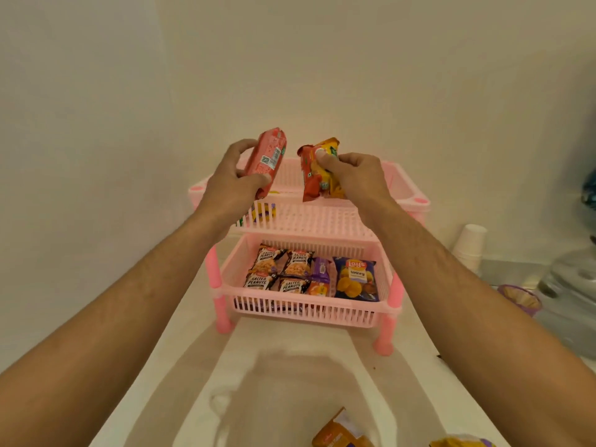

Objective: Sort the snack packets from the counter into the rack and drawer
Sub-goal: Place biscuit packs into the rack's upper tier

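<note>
Red biscuit packet is up in the air, gripped by the left hand. Right hand pinches an orange-yellow packet beside it, both above the pink rack. Peanuts packets already sit in the lower tray.

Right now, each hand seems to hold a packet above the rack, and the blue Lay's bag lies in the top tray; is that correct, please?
Not quite. The head view shows the Lay's bag in the lower tray, beside the peanut packets, not the top tray. The rest holds: the left hand holds a red packet and the right hand an orange packet above the rack.
</note>
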